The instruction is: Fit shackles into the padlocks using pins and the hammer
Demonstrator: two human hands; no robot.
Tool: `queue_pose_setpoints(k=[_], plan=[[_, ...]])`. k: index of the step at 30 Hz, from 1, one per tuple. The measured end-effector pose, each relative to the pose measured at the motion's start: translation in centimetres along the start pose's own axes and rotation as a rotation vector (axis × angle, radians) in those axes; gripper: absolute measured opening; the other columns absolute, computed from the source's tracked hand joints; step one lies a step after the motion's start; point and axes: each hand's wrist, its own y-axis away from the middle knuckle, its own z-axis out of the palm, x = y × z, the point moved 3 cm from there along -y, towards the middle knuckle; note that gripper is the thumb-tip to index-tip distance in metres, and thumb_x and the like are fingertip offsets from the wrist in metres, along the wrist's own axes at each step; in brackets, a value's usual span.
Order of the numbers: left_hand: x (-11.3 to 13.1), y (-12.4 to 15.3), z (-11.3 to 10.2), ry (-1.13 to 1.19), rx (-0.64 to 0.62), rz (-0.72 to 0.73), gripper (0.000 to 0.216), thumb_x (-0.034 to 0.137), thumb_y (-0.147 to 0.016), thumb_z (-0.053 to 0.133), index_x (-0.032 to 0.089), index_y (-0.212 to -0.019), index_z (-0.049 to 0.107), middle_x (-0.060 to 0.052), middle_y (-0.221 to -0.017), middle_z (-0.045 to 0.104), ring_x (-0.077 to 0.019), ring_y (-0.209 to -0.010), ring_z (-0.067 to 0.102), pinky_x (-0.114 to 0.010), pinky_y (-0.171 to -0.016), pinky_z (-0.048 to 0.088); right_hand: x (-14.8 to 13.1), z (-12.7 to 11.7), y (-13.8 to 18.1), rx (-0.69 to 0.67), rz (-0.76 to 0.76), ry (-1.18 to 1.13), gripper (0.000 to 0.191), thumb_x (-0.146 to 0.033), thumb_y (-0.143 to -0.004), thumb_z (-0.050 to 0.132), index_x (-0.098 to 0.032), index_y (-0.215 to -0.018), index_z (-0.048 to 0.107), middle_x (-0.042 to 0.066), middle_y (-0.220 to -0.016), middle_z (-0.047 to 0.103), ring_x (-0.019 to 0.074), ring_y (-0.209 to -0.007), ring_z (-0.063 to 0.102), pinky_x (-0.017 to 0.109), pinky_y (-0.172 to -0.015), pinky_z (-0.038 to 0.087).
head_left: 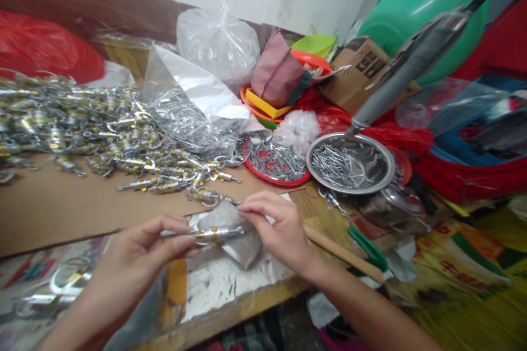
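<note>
Between the thumb and fingers of my left hand [164,238] is a silver metal fitting with a yellow band [214,235], lying nearly level. It is over a grey metal block [242,247] on a white worn sheet [201,279]. My right hand [280,225] is just above and right of the fitting, thumb and forefinger pinched together. What lies in that pinch is too small to make out. Close to its fingertips, another banded fitting [206,194] rests at the edge of a large heap of similar fittings [102,126].
A steel bowl of metal pins [349,164] and a red plate of small metal parts [280,162] stand behind. A grey power tool [403,77] hangs over the bowl. At right lies a wooden handle [341,252]; more fittings [57,290] lie at lower left.
</note>
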Motion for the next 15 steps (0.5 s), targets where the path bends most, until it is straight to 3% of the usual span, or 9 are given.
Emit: queue_pose_setpoints(k=[2,6,10,15], plan=[[0.3,0.0,1.3,-0.024,-0.049,0.035,0.013,0.035,-0.060,0.069,0.022,-0.062,0.067,-0.002,-0.068,0.070,-0.0207,-0.067,0.065,-0.028,-0.063,0.052,-0.9,1.5,0.8,0.029,-0.027,-0.065,0.016,-0.009,-0.075,0.056,-0.018,-0.075,0.069,0.003,-0.074,0.067,0.0124,-0.071,0.061,0.025,-0.066,0.049],[0.1,-0.1,2.4,-0.042,-0.055,0.064,0.011,0.032,-0.059,0.070,0.023,-0.063,0.066,-0.001,-0.066,0.069,-0.0216,-0.066,0.064,-0.028,-0.063,0.051,-0.2,2.9,1.2,0.018,0.061,-0.102,0.014,-0.008,-0.073,0.059,-0.018,-0.071,0.068,0.002,-0.068,0.065,0.0126,-0.066,0.060,0.023,-0.062,0.049],[-0.4,0.2,2.5,-0.048,0.073,0.084,0.017,0.031,-0.049,0.076,0.023,-0.058,0.064,0.001,-0.061,0.066,-0.0202,-0.060,0.061,-0.027,-0.058,0.048,0.1,3.0,1.3,0.016,0.058,-0.113,0.015,-0.008,-0.072,0.058,-0.019,-0.071,0.068,0.002,-0.069,0.066,0.0132,-0.066,0.060,0.024,-0.063,0.049],[-0.6,0.7,3.0,-0.198,0.151,0.183,0.013,0.032,-0.057,0.073,0.023,-0.057,0.064,0.001,-0.063,0.065,-0.0175,-0.062,0.059,-0.024,-0.059,0.045,-0.2,2.8,1.4,-0.040,0.056,-0.182,0.013,-0.009,-0.071,0.059,-0.019,-0.069,0.068,0.001,-0.069,0.065,0.0131,-0.068,0.060,0.024,-0.065,0.048]])
